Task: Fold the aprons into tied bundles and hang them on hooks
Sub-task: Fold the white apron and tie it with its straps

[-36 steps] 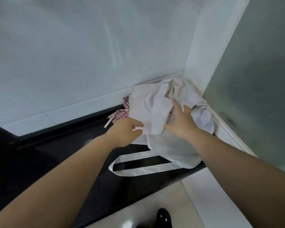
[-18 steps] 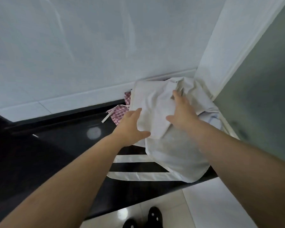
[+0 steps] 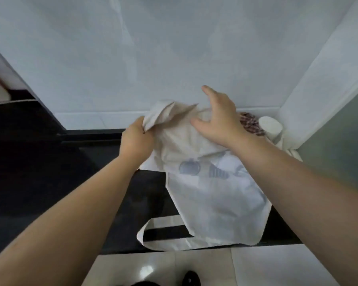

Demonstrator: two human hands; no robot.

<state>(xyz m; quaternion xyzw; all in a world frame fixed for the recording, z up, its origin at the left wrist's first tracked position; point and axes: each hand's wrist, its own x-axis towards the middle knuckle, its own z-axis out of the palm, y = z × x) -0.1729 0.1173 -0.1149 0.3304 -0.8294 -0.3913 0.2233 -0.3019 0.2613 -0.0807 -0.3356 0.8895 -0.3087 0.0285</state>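
Note:
A cream apron with grey printed shapes drapes over the dark counter, its strap loop lying near the front edge. My left hand pinches the apron's upper left corner, lifted off the counter. My right hand rests flat on the upper part of the cloth, fingers spread. A red checked apron lies bunched behind my right hand, partly hidden. No hooks are in view.
A white cloth roll sits in the back right corner against the white wall. A grey panel closes the right side. Glossy floor tiles and dark shoes show below the counter edge.
The cream apron has been pulled out from the corner pile and spread toward me, showing its print. My left hand has closed on its corner; my right hand lifted onto the cloth's top.

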